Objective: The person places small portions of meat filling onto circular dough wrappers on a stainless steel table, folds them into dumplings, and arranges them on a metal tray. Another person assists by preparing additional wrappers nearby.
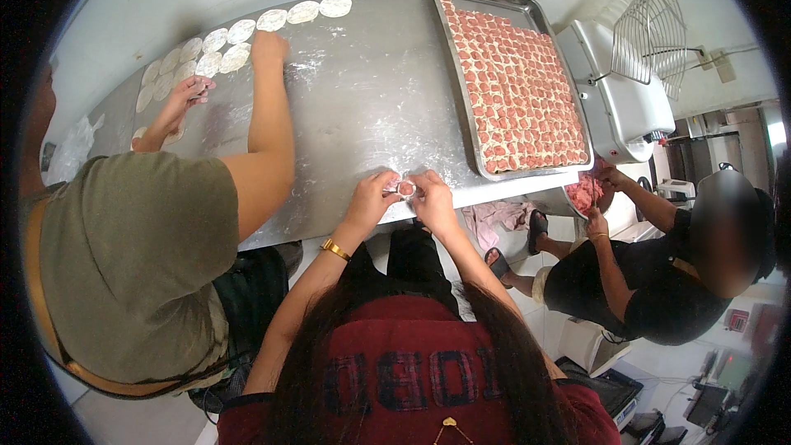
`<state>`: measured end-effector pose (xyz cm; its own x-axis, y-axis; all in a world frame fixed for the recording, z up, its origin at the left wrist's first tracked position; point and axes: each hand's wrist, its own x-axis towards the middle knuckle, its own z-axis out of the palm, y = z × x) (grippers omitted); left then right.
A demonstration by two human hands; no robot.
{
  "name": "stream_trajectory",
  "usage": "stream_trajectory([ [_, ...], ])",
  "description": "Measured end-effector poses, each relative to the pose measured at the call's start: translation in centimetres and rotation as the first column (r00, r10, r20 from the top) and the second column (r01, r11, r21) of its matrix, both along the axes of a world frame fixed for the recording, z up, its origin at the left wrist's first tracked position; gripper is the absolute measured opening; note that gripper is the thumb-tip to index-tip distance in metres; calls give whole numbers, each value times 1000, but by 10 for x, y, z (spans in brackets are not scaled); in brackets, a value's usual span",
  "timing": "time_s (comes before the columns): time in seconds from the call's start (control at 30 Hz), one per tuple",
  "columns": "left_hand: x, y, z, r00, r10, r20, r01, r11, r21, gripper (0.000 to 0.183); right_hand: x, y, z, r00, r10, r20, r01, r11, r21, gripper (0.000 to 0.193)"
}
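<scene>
At the table's near edge, my left hand (373, 199) and my right hand (433, 199) face each other with fingers pinched. Between their fingertips is a small open-topped dumpling (405, 189), a pale wrapper around pink meat filling. Both hands are closed on its sides. To the right of my right hand lies a large metal tray (478, 161), filled with close rows of similar meat dumplings (519, 86). A bare strip shows at the tray's far end. The metal table (354, 107) under my hands is dusted with white flour.
At left, a co-worker in an olive shirt (156, 255) reaches over rows of round dough wrappers (233, 58). At right, another person in black (634, 288) holds a container of pink ground meat (583, 195). A metal machine (622, 91) with a wire guard (655, 29) stands behind the tray.
</scene>
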<state>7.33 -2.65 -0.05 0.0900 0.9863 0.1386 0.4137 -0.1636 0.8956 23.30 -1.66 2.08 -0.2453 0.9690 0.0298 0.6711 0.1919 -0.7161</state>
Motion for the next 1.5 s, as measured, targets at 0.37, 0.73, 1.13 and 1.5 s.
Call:
stream_trajectory([
  [0.37,4,3,-1,1000,16,9,-16,1000,26,31,-3,4,-5,998,-23,-64,26,999,45,44],
  [0.73,-24,-5,6,981,180,-73,-183,982,-49,27,-4,10,5,982,185,35,-186,982,40,35],
  [1.13,1,-18,-4,772,507,-383,-500,857,124,26,153,223,61,953,-165,-255,176,984,20,31],
  [1.5,18,-8,-1,628,558,-543,-624,777,76,24,254,504,41,987,-153,58,146,983,110,32],
])
